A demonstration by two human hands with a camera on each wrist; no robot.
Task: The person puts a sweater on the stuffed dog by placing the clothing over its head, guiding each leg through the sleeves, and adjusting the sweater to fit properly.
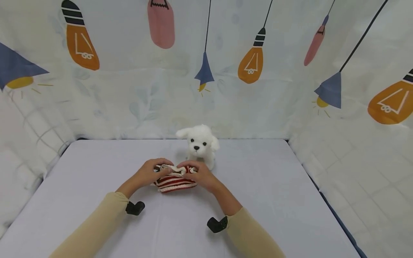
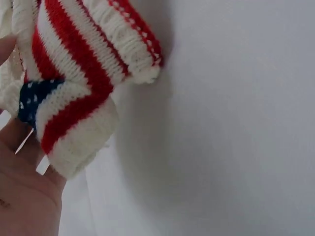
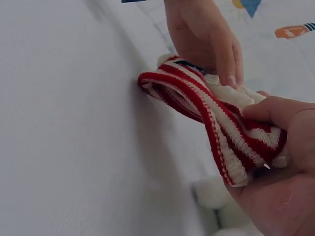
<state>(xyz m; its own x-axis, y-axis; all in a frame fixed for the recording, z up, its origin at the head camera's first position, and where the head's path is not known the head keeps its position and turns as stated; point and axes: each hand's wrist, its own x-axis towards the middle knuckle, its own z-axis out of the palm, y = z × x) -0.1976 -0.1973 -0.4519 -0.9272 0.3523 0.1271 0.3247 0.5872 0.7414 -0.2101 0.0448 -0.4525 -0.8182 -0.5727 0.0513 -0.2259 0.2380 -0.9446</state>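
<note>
A small knitted sweater [image 1: 175, 184], striped red and white, is held up between both hands in front of a white plush dog [image 1: 199, 140]. My left hand [image 1: 151, 172] grips its left side, thumb on the cream collar; beside that hand a dark blue patch with white spots [image 2: 33, 101] and a short sleeve [image 2: 74, 142] show in the left wrist view. With thumb and fingers, my right hand [image 1: 202, 175] pinches the opposite side near the collar. In the right wrist view the sweater's bottom opening [image 3: 170, 93] gapes slightly. The dog sits upright, its lower body partly hidden behind the right hand.
A white cloth [image 1: 274, 200] covers the table, which meets a printed curtain [image 1: 135, 89] at the back. Black wrist cameras, one on the left wrist [image 1: 134, 208] and one on the right wrist [image 1: 217, 224], jut inward over the cloth.
</note>
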